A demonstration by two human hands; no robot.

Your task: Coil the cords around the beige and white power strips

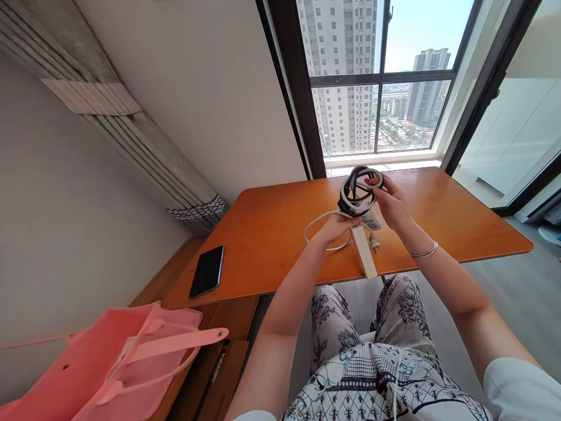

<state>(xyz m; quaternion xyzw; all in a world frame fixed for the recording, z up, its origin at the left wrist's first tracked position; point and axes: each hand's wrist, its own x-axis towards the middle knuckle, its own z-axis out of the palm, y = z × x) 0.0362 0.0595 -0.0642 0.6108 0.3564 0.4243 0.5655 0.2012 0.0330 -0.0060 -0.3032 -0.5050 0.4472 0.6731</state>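
A bundle of looped black and white cables [350, 202] is held up over the table between my two hands. My left hand [337, 227] is closed around the bottom of the bundle. At its upper right, my right hand [392, 202] pinches the loops. A cream-white power strip [363, 252] extends from below my left fingers toward the table's front edge; whether that hand also grips it, I cannot tell. Beside the strip hangs a white plug [374, 242]. One white cord [312, 225] curves out to the left. A pale object [372, 220] behind the bundle is partly hidden.
The orange-brown wooden table [272, 234] spans the space before me. A dark phone or tablet [207, 272] lies at its left edge. A pink bag [131, 362] sits at lower left on a brown wooden surface. Behind the table is a window [381, 79], with a tied curtain [144, 152] at left.
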